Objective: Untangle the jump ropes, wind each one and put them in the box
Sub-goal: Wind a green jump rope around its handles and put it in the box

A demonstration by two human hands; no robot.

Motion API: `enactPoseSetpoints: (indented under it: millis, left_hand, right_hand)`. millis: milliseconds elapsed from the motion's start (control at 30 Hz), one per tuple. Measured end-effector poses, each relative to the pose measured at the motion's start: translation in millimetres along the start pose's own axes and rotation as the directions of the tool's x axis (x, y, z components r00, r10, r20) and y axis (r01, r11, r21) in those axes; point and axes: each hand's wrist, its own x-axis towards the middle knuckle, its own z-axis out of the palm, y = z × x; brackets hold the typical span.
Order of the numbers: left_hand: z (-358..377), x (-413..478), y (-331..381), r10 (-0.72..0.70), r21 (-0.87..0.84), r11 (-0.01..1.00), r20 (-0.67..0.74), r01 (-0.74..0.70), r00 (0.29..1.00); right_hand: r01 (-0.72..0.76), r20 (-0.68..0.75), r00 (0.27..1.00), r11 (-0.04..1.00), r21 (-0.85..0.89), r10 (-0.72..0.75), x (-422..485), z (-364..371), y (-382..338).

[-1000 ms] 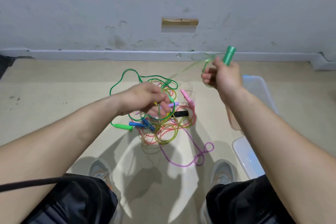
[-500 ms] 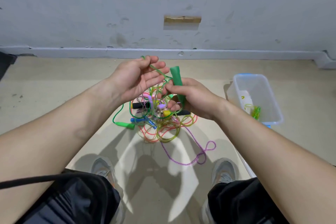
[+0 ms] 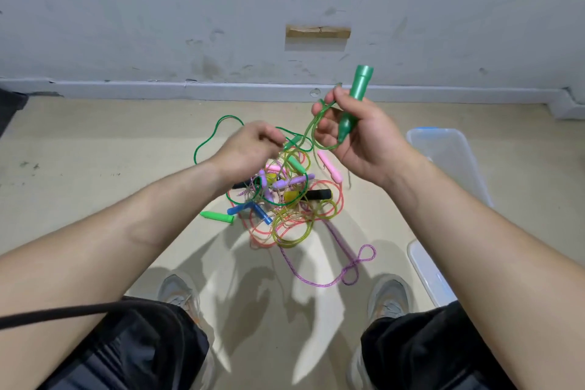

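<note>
A tangle of jump ropes (image 3: 285, 203) in green, yellow, orange, pink and purple lies on the floor between my feet and the wall. My right hand (image 3: 357, 139) is raised above it, shut on a dark green handle (image 3: 353, 104) with loops of its green cord (image 3: 311, 130) wound around the fingers. My left hand (image 3: 250, 149) hovers over the pile's left side, blurred, fingers pinched on the green cord (image 3: 205, 139) that trails off to the left. A second green handle (image 3: 218, 217) lies at the pile's left edge. The clear plastic box (image 3: 449, 152) stands to the right.
The box's clear lid (image 3: 427, 269) lies on the floor by my right knee. A purple cord (image 3: 354, 266) loops out of the pile toward my right shoe (image 3: 389, 298). My left shoe (image 3: 179, 291) is below the pile. A wall with a skirting board (image 3: 126, 87) runs behind.
My right hand has lifted up and to the right with the green handle. My left hand has dropped from the raised cord to the left side of the pile.
</note>
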Motion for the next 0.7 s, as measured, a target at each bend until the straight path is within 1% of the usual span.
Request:
enactPoseSetpoints:
  millis: [33, 100, 133, 167, 200, 233, 267, 300, 333, 367, 400, 433, 467, 500, 533, 567, 600, 633, 667, 700]
  left_hand:
    - [3, 0, -6, -0.007, 0.086, 0.996, 0.084, 0.000, 0.996]
    - [8, -4, -12, 0.022, 0.303, 0.949, 0.212, -0.087, 0.977]
    - [10, -3, -17, 0.036, 0.405, 0.904, 0.253, -0.140, 0.967]
    - [10, -2, -19, 0.021, 0.507, 0.845, 0.287, -0.170, 0.958]
    - [9, -3, -20, 0.021, 0.564, 0.802, 0.300, -0.195, 0.954]
    - [8, -4, -20, 0.033, 0.578, 0.787, 0.309, -0.216, 0.950]
    - [6, -2, -21, 0.044, 0.543, 0.812, 0.309, -0.215, 0.950]
    - [5, -2, -19, 0.025, 0.455, 0.874, 0.305, -0.169, 0.952]
    - [3, -2, -15, 0.006, 0.343, 0.933, 0.299, -0.113, 0.954]
    - [1, -3, -8, -0.009, 0.224, 0.973, 0.291, -0.059, 0.957]
    - [0, -4, -2, -0.023, 0.103, 0.995, 0.284, -0.007, 0.959]
    - [-3, -4, 5, -0.030, 0.000, 1.000, 0.282, 0.031, 0.959]
    - [-4, -6, 13, -0.027, -0.091, 0.994, 0.283, 0.055, 0.959]
    - [-5, -7, 18, -0.019, -0.168, 0.983, 0.285, 0.069, 0.958]
    - [-6, -8, 24, -0.021, -0.258, 0.961, 0.286, 0.098, 0.958]
    - [-7, -9, 29, -0.022, -0.340, 0.932, 0.286, 0.123, 0.958]
    - [-9, -10, 34, -0.023, -0.413, 0.900, 0.283, 0.143, 0.959]
    - [-10, -10, 37, -0.022, -0.468, 0.871, 0.270, 0.151, 0.963]
    - [-12, -11, 40, -0.024, -0.528, 0.835, 0.253, 0.159, 0.967]
    - [-14, -10, 41, -0.020, -0.585, 0.797, 0.229, 0.154, 0.973]
  right_hand:
    - [-0.003, 0.001, 1.000, 1.000, 0.017, 0.003, -1, 1, -2]
    - [-0.014, 0.002, 1.000, 0.998, 0.055, 0.014, -2, 2, -5]
    - [-0.014, 0.000, 1.000, 0.996, 0.085, 0.014, -3, 2, -7]
    - [-0.006, -0.005, 1.000, 0.993, 0.114, 0.006, -3, 1, -10]
    - [0.008, -0.017, 1.000, 0.990, 0.139, -0.005, -2, 0, -13]
    - [0.023, -0.036, 0.999, 0.988, 0.151, -0.018, -1, -3, -16]
    - [0.041, -0.065, 0.997, 0.990, 0.134, -0.032, 1, -5, -17]
    - [0.053, -0.113, 0.993, 0.996, 0.069, -0.045, 3, -9, -16]
    - [0.046, -0.184, 0.981, 0.998, -0.048, -0.054, 6, -14, -14]
    - [0.001, -0.266, 0.962, 0.980, -0.201, -0.055, 8, -19, -10]
    - [-0.077, -0.343, 0.938, 0.933, -0.351, -0.051, 10, -24, -5]
    - [-0.164, -0.385, 0.922, 0.869, -0.467, -0.033, 10, -29, 1]
    - [-0.232, -0.380, 0.925, 0.801, -0.553, 0.006, 8, -30, 7]
    - [-0.269, -0.335, 0.940, 0.735, -0.622, 0.060, 5, -30, 12]
    - [-0.270, -0.266, 0.957, 0.690, -0.672, 0.116, 3, -27, 16]
    - [-0.254, -0.191, 0.967, 0.678, -0.690, 0.169, 0, -24, 20]
    - [-0.241, -0.118, 0.968, 0.699, -0.674, 0.220, -3, -19, 23]
    - [-0.238, -0.055, 0.963, 0.740, -0.629, 0.264, -5, -14, 25]
    - [-0.232, -0.003, 0.960, 0.783, -0.577, 0.281, -5, -10, 26]
    - [-0.210, 0.030, 0.963, 0.816, -0.538, 0.268, -5, -8, 26]
